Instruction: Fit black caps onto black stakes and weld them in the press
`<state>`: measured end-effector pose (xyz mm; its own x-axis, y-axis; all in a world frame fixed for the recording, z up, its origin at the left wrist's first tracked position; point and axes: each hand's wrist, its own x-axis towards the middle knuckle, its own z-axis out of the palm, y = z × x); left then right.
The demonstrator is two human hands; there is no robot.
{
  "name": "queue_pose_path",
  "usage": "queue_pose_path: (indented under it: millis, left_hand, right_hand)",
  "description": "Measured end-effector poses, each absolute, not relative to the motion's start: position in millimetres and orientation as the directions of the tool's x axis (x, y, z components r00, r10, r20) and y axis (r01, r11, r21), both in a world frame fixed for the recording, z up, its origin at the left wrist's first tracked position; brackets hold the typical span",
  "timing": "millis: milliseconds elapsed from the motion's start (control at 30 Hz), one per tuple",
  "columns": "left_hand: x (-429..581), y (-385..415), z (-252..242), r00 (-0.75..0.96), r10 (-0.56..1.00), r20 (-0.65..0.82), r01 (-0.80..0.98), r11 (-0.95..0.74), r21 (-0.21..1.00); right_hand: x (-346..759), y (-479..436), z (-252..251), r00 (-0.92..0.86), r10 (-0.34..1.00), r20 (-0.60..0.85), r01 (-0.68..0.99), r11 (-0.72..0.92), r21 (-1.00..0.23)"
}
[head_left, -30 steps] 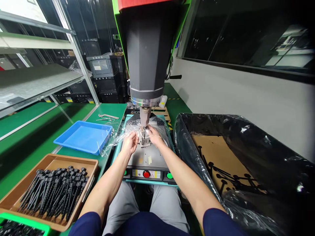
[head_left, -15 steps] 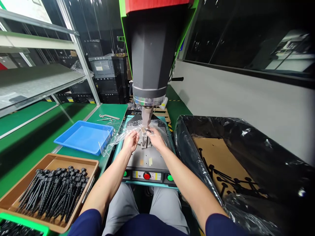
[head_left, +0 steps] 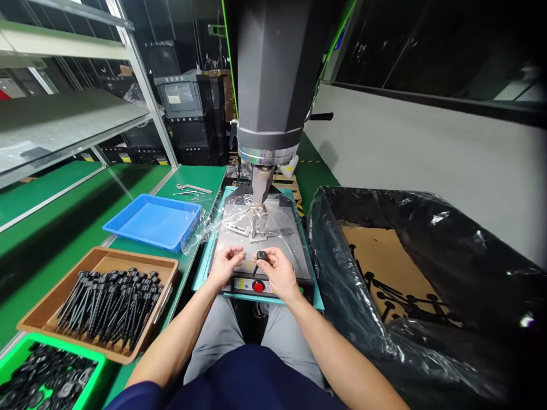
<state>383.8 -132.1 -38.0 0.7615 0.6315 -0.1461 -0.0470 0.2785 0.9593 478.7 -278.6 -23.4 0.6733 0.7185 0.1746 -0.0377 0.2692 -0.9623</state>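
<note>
Between the fingers and thumb of my right hand [head_left: 280, 273] is a black round-headed stake [head_left: 261, 255], its thin shaft pointing down. My left hand [head_left: 226, 266] is just left of it, fingers loosely bent and apart, with nothing visible in them. Both hands are over the front of the machine's grey plate [head_left: 226, 250]. Behind them stands a metal fixture [head_left: 257, 225], directly under the pointed welding horn [head_left: 260, 188] of the machine. Clear plastic film [head_left: 239, 213] is draped around the fixture. A red button [head_left: 258, 286] shows below my hands.
On the left bench, a brown tray [head_left: 102, 256] holds many black spiked stakes, beside a green bin [head_left: 100, 364] of black round parts. A blue tray [head_left: 154, 219] and a wrench [head_left: 194, 188] lie farther back. At right stands a black-lined box [head_left: 337, 273] with several long black pieces.
Both hands have drawn back from the fixture toward my body. The black stake is now clear of the fixture in my right hand. The view has tilted downward.
</note>
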Motion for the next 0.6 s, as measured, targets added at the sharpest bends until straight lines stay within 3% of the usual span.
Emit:
queue_pose_path:
  millis: [100,233,600]
  left_hand:
    - [361,-153,-36,0.878,0.479,0.017,-0.055,0.065,0.996]
    - [356,-168,-36,0.846,0.53,0.057,-0.027,-0.065,0.998]
    - [348,-180,-38,0.795,0.606,-0.004,-0.045,0.065,0.997]
  right_hand:
    - [473,-278,-22,0.668,0.721,0.184,-0.03,0.273,-0.962]
    - [466,-274,-24,0.669,0.724,0.17,-0.035,0.259,-0.965]
    - [461,-279,-37,0.551,0.829,0.097,0.059,0.077,-0.995]
